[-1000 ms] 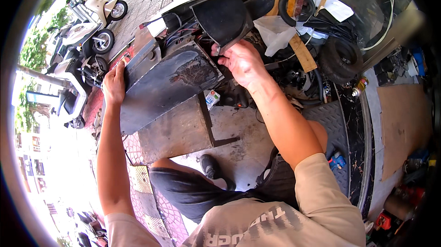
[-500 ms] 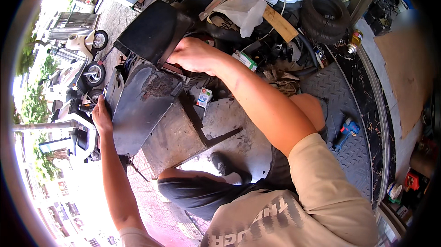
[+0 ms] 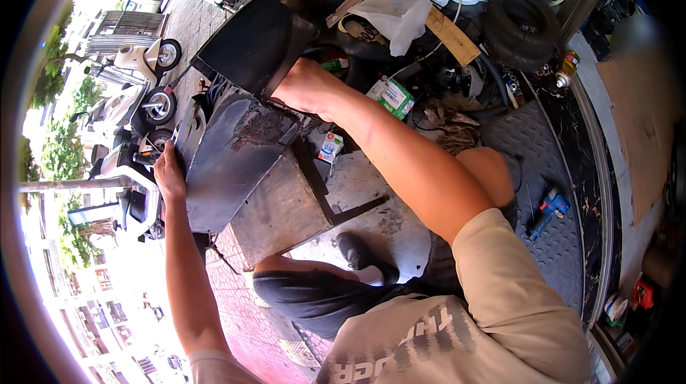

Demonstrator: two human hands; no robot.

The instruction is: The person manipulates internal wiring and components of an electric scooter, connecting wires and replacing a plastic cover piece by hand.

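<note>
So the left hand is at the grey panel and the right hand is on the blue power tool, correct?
Not quite: in the head view, the right hand is at the black cover, not the blue power tool. The left hand is at the grey panel.

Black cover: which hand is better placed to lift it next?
Probably the right hand, at the edge of the black cover; the left hand is farther off, at the dark panel.

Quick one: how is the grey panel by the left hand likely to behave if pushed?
The grey panel is probably stiff: its broad face looks flat, unsagging. Its dark rough patch may flake, since the surface there looks broken up. Elsewhere it may feel slick, as the face looks smooth.
</note>
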